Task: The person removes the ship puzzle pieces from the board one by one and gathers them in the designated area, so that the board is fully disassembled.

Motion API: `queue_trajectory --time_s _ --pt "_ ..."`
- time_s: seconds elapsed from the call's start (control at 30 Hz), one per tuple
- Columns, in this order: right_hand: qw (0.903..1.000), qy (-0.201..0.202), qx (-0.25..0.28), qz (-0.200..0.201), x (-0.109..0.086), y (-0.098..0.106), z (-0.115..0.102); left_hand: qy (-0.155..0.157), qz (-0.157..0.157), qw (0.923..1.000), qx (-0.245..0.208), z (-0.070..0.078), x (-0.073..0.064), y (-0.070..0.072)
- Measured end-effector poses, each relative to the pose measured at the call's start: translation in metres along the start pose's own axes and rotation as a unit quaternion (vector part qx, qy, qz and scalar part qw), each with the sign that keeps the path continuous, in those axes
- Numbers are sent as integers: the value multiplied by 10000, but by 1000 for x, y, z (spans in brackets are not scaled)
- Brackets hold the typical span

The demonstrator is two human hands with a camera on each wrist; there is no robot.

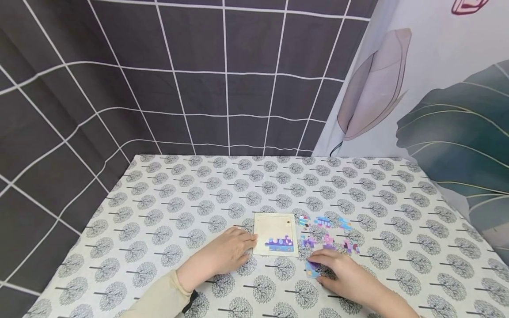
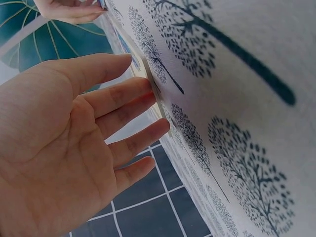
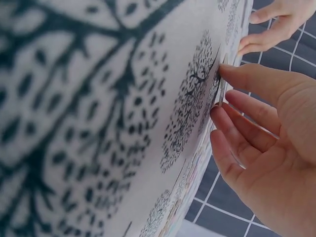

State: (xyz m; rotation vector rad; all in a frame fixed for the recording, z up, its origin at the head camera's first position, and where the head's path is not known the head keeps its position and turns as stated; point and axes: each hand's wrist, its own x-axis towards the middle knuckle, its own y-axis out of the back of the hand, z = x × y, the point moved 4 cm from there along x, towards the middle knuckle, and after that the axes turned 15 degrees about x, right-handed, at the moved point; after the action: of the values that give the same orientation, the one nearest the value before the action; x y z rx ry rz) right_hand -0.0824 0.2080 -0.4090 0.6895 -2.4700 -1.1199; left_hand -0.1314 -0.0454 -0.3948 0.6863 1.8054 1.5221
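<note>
A square, pale puzzle tray (image 1: 295, 234) lies on the table, with blue and purple assembled pieces (image 1: 281, 245) along its lower right. My left hand (image 1: 230, 249) rests at the tray's left edge, its relaxed fingertips touching the frame (image 2: 157, 94). Right of the tray and nearer to me, my right hand (image 1: 338, 270) pinches a blue and purple puzzle piece (image 1: 312, 269) between thumb and fingers, low over the cloth. Seen edge-on in the right wrist view, this piece is mostly hidden by the fingers.
Loose puzzle pieces lie in two rows right of the tray, among them a blue one (image 1: 323, 221) and a pink one (image 1: 328, 241). A white tree-print cloth (image 1: 179, 225) covers the table. Behind hangs a dark gridded curtain (image 1: 199, 92).
</note>
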Motion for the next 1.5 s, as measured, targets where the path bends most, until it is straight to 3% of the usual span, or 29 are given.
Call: queue_trajectory --time_s 0.5,0.9,1.17,1.5 --pt "9994 318 -149 82 -2 -1 1 18 -27 10000 -24 1 0 1" --pt "9998 164 -112 31 -4 0 3 -141 65 9998 106 2 4 1" --pt "9998 89 -194 64 -3 4 -2 -337 419 9983 -227 3 15 2" --pt "9998 -43 63 180 9 12 -11 -750 10 9972 75 4 42 -5"
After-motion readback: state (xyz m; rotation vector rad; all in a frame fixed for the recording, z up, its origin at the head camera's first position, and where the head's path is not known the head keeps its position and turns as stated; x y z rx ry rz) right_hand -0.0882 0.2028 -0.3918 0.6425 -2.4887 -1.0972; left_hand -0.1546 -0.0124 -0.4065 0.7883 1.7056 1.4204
